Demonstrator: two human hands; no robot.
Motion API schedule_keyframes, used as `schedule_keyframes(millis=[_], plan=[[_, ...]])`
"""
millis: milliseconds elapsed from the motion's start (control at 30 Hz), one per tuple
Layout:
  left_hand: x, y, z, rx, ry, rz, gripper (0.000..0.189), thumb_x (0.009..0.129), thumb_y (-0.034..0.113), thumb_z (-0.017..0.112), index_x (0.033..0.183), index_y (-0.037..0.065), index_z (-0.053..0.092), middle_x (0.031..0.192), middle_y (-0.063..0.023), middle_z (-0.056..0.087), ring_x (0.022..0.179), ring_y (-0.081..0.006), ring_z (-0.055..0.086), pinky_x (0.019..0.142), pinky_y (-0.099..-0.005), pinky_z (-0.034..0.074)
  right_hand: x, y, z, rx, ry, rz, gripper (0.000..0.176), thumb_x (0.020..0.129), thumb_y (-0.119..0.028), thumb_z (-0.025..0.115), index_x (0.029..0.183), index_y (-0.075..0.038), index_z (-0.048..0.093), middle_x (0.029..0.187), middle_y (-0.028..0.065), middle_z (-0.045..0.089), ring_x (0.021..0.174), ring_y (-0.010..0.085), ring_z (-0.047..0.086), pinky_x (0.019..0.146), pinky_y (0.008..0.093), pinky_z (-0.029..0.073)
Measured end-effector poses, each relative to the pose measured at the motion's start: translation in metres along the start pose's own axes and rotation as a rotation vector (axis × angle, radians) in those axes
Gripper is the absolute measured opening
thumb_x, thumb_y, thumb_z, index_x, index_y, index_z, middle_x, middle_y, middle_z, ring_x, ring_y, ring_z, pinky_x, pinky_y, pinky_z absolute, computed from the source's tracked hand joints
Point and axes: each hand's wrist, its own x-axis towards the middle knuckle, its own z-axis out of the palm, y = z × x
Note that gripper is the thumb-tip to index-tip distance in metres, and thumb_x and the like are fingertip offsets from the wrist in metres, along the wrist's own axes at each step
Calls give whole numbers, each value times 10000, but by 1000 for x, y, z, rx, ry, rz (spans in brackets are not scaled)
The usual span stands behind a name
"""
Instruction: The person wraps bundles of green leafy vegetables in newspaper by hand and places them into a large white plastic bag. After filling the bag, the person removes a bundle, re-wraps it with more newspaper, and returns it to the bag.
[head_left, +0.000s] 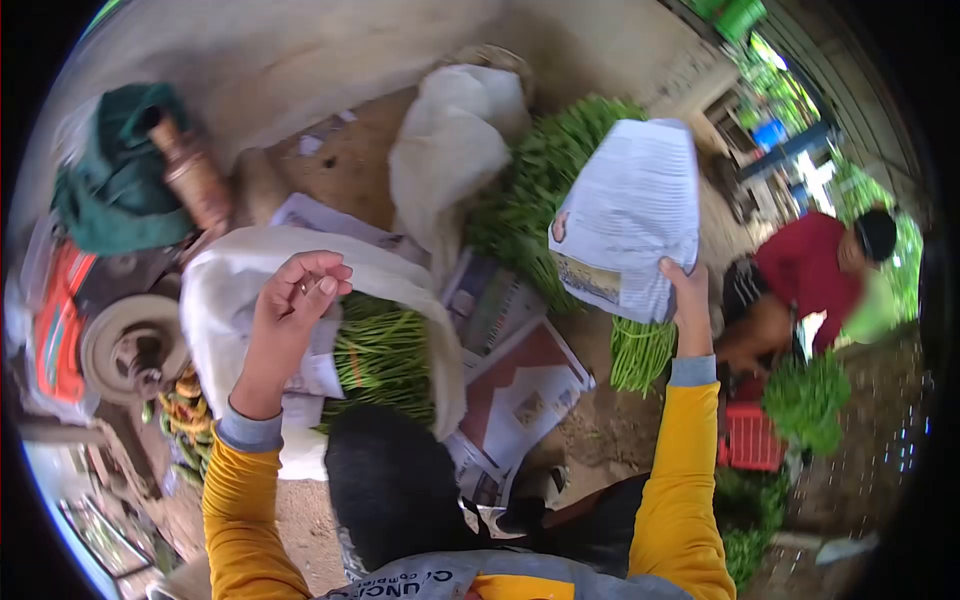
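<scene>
My right hand [686, 298] grips a bundle of long green vegetable stalks [642, 352] wrapped in newspaper [640, 215]. The stalk ends stick out below the paper, beside my wrist. My left hand [298, 300] is raised over a white sack [235, 270], its fingers curled in towards the thumb, and nothing shows in them. Inside the open sack more green stalks [385, 355] lie packed together, with paper along their left side. A heap of leafy greens [545, 180] is on the ground just left of the wrapped bundle.
Printed newspaper sheets [525, 395] lie on the floor before my knees. A scale-like round metal piece [135, 345] and a green cloth [120, 180] are at left. On the right, a person in a red shirt [800, 265] sits near a red crate [752, 437] and greens [808, 400].
</scene>
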Motion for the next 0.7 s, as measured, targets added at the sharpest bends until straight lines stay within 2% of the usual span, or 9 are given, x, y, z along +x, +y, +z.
schedule_keyframes(millis=[100, 167, 233, 300, 333, 367, 467, 600, 700], plan=[[36, -24, 52, 218, -210, 36, 232, 889, 38, 602, 1116, -5, 581, 1021, -83, 642, 924, -144, 616, 843, -275, 488, -26, 24, -18, -811, 162, -255, 488, 667, -255, 782, 1064, -25, 614, 949, 160, 669, 841, 336, 638, 756, 381, 501], [59, -42, 88, 470, -372, 125, 228, 863, 37, 632, 1085, 0, 598, 1021, -88, 648, 914, -145, 625, 818, -276, 491, -48, 81, -9, -1141, 209, -461, 542, 614, -300, 788, 1080, -88, 609, 955, 147, 641, 879, 361, 588, 763, 438, 469], [75, -65, 121, 628, -527, 270, 273, 794, 42, 672, 1061, 22, 619, 994, -105, 647, 911, -217, 635, 812, -331, 502, -76, 146, 14, -1111, 151, -504, 641, 564, -338, 795, 1128, -114, 590, 1010, 111, 601, 946, 322, 548, 789, 474, 428], [81, -103, 146, 765, -676, 454, 319, 767, 53, 682, 1078, 35, 619, 989, -103, 644, 926, -258, 629, 833, -363, 497, -114, 234, 35, -1073, -34, -285, 654, 576, -305, 787, 1166, -134, 562, 1128, 92, 560, 1030, 310, 517, 856, 480, 395], [80, -126, 154, 862, -812, 370, 408, 738, 87, 701, 1131, 55, 600, 1117, -113, 597, 1049, -306, 568, 925, -408, 446, -141, 269, 50, -1061, -83, -231, 636, 595, -277, 773, 1175, -132, 555, 1161, 99, 541, 1057, 319, 504, 874, 484, 387], [76, -149, 162, 897, -872, 393, 440, 733, 96, 708, 1154, 58, 587, 1173, -117, 564, 1106, -312, 530, 957, -423, 417, -162, 291, 63, -1044, -137, -183, 619, 614, -248, 760, 1184, -129, 547, 1193, 106, 523, 1084, 327, 491, 893, 487, 378], [56, -206, 186, 1016, -1044, 424, 548, 719, 136, 729, 1229, 68, 539, 1311, -126, 471, 1251, -330, 419, 1042, -474, 328, -185, 309, 87, -1180, 102, -221, 645, 636, -215, 744, 1231, -123, 513, 1236, 126, 492, 1152, 344, 454, 951, 503, 346], [43, -249, 214, 1134, -1202, 417, 708, 714, 235, 749, 1336, 78, 450, 1367, -130, 420, 1330, -332, 336, 1099, -534, 230, -198, 284, 78, -1134, -37, -157, 690, 639, -216, 747, 1269, -117, 484, 1259, 144, 466, 1188, 354, 432, 978, 515, 327], [47, -280, 221, 1180, -1153, 381, 795, 724, 292, 744, 1399, 93, 374, 1406, -124, 389, 1354, -320, 307, 1118, -548, 179, -195, 250, 70, -975, -141, -104, 685, 654, -216, 744, 1277, -116, 478, 1270, 147, 461, 1190, 349, 431, 982, 516, 325]])
